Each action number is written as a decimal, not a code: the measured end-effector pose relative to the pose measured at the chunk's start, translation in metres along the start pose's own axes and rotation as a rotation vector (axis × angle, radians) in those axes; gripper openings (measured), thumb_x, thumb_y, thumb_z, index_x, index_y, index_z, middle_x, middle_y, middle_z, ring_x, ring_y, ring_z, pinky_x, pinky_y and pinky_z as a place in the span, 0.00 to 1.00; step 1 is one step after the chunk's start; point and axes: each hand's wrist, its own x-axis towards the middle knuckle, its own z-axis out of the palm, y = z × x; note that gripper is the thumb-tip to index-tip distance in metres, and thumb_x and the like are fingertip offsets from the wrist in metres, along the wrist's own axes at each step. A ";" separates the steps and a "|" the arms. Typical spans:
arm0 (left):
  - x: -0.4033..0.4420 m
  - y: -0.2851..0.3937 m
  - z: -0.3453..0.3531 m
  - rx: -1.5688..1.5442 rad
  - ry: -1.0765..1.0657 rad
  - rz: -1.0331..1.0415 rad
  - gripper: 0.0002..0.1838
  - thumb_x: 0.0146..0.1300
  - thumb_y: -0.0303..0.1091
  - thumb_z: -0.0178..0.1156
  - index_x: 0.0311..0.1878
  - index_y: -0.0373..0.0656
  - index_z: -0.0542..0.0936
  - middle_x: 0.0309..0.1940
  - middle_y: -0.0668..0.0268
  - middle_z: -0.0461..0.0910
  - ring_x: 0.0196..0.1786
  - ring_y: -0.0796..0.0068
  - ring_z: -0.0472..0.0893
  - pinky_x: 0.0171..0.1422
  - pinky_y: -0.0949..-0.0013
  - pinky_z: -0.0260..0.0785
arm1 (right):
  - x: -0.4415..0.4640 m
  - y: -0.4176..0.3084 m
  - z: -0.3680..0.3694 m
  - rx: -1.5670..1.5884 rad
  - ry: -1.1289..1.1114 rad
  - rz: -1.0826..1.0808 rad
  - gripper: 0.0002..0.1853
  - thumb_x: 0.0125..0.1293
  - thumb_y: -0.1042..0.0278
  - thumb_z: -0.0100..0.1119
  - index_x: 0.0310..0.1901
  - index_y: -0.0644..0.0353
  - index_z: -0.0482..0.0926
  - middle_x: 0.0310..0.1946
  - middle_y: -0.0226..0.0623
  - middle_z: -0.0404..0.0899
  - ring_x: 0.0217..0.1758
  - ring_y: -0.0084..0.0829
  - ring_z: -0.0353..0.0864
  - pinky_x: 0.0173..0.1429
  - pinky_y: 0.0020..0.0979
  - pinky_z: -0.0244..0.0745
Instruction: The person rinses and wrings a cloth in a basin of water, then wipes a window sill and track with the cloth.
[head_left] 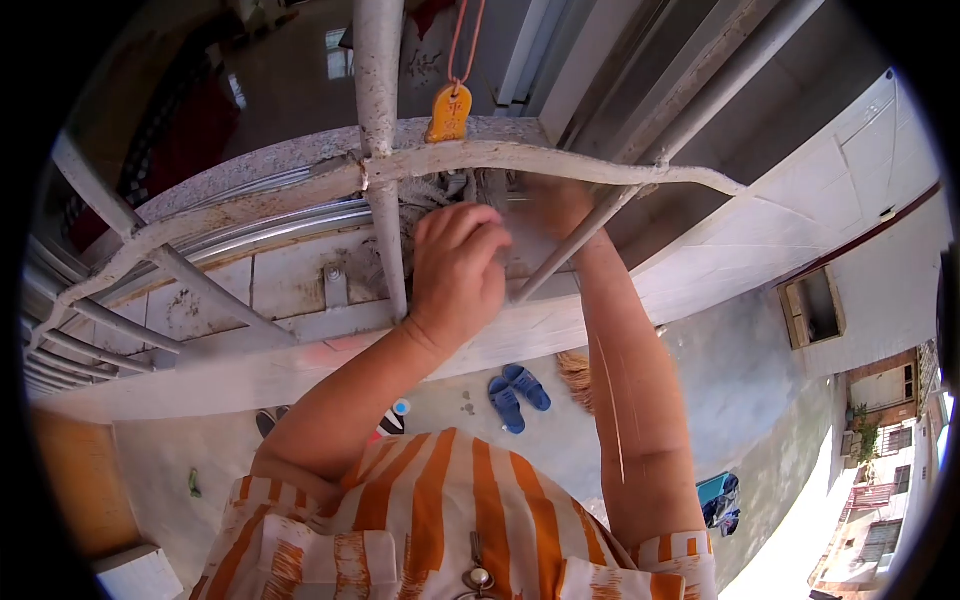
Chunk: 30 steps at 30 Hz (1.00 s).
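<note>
Partly curled, the left hand [460, 263] sits beside a bar [390, 240], palm hidden.

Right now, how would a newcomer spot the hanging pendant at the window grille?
On the window grille, find the wavy crossbar above the left hand. Just right of the thick upright bar crossing it, the pendant hangs on a reddish cord. Its yellow-orange body, marked with red characters, stands out from the pale metal around it.

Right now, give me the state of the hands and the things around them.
Left hand: curled, any grip hidden
Right hand: blurred, grip unclear
Orange tag: hanging
Window bars: paint marked and worn
Sill tiles: stained
Blue slippers: side by side, unworn
</note>
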 end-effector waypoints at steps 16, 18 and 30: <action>0.013 -0.004 0.027 0.385 -0.084 -0.168 0.20 0.51 0.30 0.55 0.49 0.35 0.75 0.55 0.53 0.73 0.65 0.59 0.64 0.68 0.56 0.47 | -0.026 -0.034 -0.014 0.966 -0.191 0.632 0.11 0.61 0.79 0.50 0.46 0.66 0.75 0.29 0.35 0.78 0.26 0.24 0.76 0.27 0.23 0.70; 0.009 -0.003 0.026 0.398 -0.205 -0.188 0.22 0.53 0.34 0.54 0.51 0.32 0.75 0.56 0.50 0.72 0.67 0.59 0.63 0.69 0.54 0.45 | -0.040 -0.040 -0.021 1.006 -0.140 0.691 0.12 0.61 0.80 0.51 0.48 0.65 0.73 0.27 0.35 0.76 0.24 0.20 0.74 0.21 0.20 0.65; 0.010 -0.003 0.027 0.378 -0.087 -0.106 0.12 0.48 0.29 0.55 0.37 0.36 0.78 0.48 0.51 0.76 0.63 0.58 0.67 0.66 0.53 0.50 | -0.064 -0.036 -0.018 0.009 -0.028 -0.120 0.15 0.54 0.81 0.54 0.46 0.66 0.74 0.39 0.42 0.78 0.37 0.42 0.78 0.40 0.36 0.75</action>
